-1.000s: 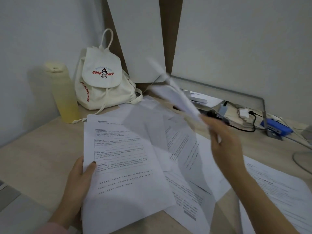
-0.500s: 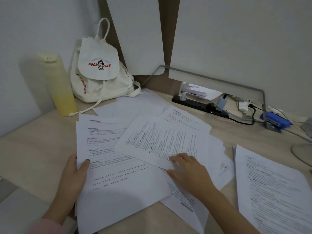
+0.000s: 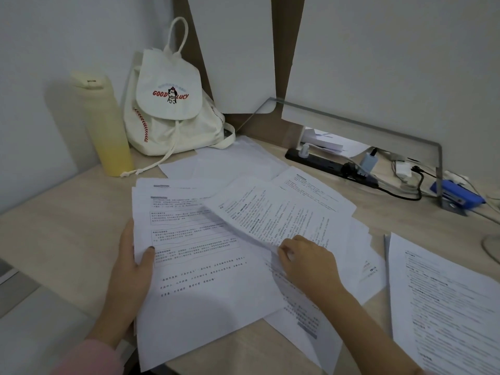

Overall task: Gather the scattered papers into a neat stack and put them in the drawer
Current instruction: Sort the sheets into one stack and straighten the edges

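Left hand (image 3: 132, 269) grips the near left stack (image 3: 205, 299), thumb on top. Right hand (image 3: 308, 266) pinches the near edge of the middle sheet (image 3: 273, 212).

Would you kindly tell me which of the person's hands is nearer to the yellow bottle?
Left. The left hand grips the left edge of the stack, just in front of the yellow bottle. The right hand pinches a sheet farther right, across the stack.
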Demonstrator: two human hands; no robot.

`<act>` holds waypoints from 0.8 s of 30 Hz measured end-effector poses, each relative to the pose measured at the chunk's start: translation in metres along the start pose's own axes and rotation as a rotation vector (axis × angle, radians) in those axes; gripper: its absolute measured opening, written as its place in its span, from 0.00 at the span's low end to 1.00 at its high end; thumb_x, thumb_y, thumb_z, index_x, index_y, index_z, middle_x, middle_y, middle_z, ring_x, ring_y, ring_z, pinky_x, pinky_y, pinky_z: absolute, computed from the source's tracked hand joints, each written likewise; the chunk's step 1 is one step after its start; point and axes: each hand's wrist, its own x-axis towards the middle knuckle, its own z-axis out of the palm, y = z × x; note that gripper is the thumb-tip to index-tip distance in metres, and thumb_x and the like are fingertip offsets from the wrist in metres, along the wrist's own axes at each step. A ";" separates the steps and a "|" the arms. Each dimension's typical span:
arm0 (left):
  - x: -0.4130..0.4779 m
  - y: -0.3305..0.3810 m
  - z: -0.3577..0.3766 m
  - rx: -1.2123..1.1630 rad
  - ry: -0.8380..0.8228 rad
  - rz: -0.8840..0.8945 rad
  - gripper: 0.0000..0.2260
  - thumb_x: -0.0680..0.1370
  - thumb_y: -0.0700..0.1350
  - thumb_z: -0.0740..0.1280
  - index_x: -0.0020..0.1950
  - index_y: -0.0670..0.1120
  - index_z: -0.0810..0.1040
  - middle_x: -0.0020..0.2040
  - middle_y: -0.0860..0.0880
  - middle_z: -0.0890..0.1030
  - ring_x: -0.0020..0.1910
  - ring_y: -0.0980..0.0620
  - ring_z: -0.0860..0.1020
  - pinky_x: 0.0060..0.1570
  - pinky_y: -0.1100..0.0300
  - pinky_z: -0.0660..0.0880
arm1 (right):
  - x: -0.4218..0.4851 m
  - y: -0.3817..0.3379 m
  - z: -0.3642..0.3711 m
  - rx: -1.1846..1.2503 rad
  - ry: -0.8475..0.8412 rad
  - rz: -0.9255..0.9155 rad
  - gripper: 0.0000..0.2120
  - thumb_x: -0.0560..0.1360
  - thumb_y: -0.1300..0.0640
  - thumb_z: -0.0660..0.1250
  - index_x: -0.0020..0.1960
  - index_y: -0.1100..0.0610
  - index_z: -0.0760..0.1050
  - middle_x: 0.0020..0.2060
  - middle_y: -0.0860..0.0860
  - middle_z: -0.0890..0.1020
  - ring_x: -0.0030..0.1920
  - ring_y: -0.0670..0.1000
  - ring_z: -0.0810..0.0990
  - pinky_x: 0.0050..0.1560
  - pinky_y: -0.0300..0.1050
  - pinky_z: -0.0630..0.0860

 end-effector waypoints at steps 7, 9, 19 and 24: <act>-0.001 -0.003 0.001 -0.023 -0.038 -0.046 0.09 0.79 0.40 0.60 0.56 0.48 0.77 0.56 0.51 0.77 0.59 0.52 0.73 0.52 0.66 0.67 | 0.014 -0.051 -0.018 0.313 -0.089 0.023 0.11 0.81 0.55 0.53 0.44 0.58 0.70 0.33 0.52 0.77 0.29 0.51 0.72 0.32 0.44 0.69; -0.002 0.001 0.001 -0.069 -0.025 -0.082 0.08 0.79 0.45 0.60 0.55 0.49 0.77 0.55 0.52 0.78 0.57 0.53 0.74 0.49 0.68 0.66 | 0.016 -0.080 -0.018 0.527 -0.090 0.019 0.12 0.80 0.55 0.56 0.47 0.60 0.75 0.37 0.53 0.80 0.35 0.53 0.77 0.39 0.47 0.74; 0.003 0.005 0.000 -0.016 -0.086 -0.166 0.06 0.76 0.52 0.64 0.43 0.52 0.76 0.43 0.56 0.79 0.45 0.54 0.78 0.42 0.59 0.71 | 0.014 -0.135 0.009 1.015 -0.517 0.093 0.11 0.78 0.52 0.60 0.49 0.59 0.77 0.48 0.56 0.83 0.47 0.53 0.83 0.52 0.51 0.80; 0.003 -0.005 0.000 0.028 -0.083 -0.132 0.02 0.77 0.43 0.64 0.48 0.49 0.73 0.43 0.58 0.76 0.42 0.57 0.75 0.37 0.62 0.69 | 0.027 -0.057 -0.020 0.994 -0.148 0.358 0.11 0.78 0.60 0.60 0.59 0.55 0.76 0.52 0.47 0.78 0.45 0.42 0.75 0.40 0.27 0.68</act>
